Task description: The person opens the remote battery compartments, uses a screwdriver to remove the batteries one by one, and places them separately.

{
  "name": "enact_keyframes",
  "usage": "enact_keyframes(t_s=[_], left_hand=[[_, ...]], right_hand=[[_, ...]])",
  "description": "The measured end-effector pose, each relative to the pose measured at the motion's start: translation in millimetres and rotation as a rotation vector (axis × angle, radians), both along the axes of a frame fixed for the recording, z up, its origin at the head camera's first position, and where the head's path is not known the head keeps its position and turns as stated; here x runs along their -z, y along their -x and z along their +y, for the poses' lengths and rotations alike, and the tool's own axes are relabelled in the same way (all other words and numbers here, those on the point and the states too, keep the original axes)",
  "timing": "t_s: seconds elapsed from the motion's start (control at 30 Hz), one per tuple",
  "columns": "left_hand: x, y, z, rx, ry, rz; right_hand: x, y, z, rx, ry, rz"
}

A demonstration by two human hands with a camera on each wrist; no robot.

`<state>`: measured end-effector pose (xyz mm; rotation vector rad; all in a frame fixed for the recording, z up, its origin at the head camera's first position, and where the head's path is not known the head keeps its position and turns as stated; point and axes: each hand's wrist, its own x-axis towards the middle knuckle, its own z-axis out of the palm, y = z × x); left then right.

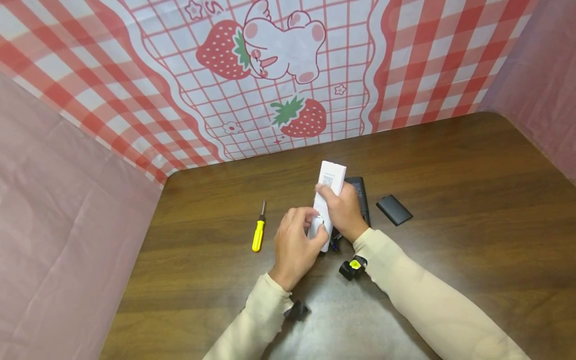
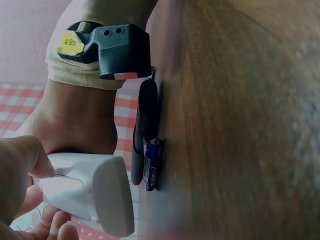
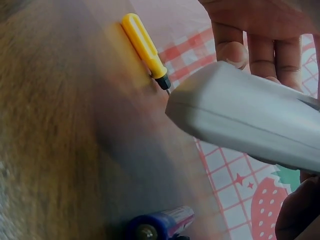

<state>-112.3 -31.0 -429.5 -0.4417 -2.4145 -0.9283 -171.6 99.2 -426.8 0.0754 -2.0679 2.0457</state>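
A white remote control (image 1: 332, 174), with a printed code on the face turned up, is held tilted above the table between both hands. My right hand (image 1: 346, 210) grips its upper part, the thumb lying across that face. Lower down, my left hand (image 1: 294, 242) holds it with bent thumb and fingers around a panel outline (image 2: 64, 192) that shows in the left wrist view. The remote's rounded end (image 3: 200, 100) is free of fingers in the right wrist view. Parts of both hands' fingers are hidden by the remote.
Right behind the hands lies a black remote (image 1: 358, 187), partly covered. Beside it are blue batteries (image 2: 152, 165). Farther right is a flat black rectangular piece (image 1: 394, 210). A yellow screwdriver (image 1: 258, 232) lies to the left. A patterned cloth (image 1: 288, 145) hangs at the table's back edge.
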Motion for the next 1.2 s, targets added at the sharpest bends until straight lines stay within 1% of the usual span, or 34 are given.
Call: enact_keyframes(t_s=[0.23, 0.43, 0.53, 0.7, 0.83, 0.93, 1.07, 1.13, 1.2], left_hand=[[-1.6, 0.0, -1.9, -0.002, -0.013, 0.003], [-2.0, -0.8, -1.9, -0.003, -0.010, 0.021], [-2.5, -1.2, -1.9, -0.003, -0.010, 0.020], [-3.7, -1.8, -2.9, -0.001, -0.017, -0.007], [-4.3, -2.5, -3.9, 0.006, -0.047, -0.029], [-4.1, -2.4, -4.6, 0.011, -0.073, -0.029], [-4.0, -2.4, -6.0, 0.011, -0.084, -0.029], [-4.6, -2.7, -7.0, 0.011, -0.090, -0.045], [-4.8, -2.8, -8.0, 0.018, -0.117, -0.068]], right_hand=[[-2.3, 0.2, 0.1, -0.005, -0.006, 0.024], [-2.5, 0.2, 1.0, -0.009, -0.017, 0.015], [-2.4, 0.2, 1.1, -0.011, -0.014, 0.010], [-2.4, 0.4, 1.2, -0.014, -0.003, 0.007], [-2.4, 0.6, 1.3, -0.012, 0.013, -0.008], [-2.5, 0.6, 1.6, -0.012, 0.026, -0.019], [-2.1, 1.2, 2.2, -0.012, 0.028, -0.021], [-1.6, 1.6, 2.6, -0.013, 0.023, -0.021], [-1.1, 1.9, 2.8, -0.013, 0.016, -0.021]])
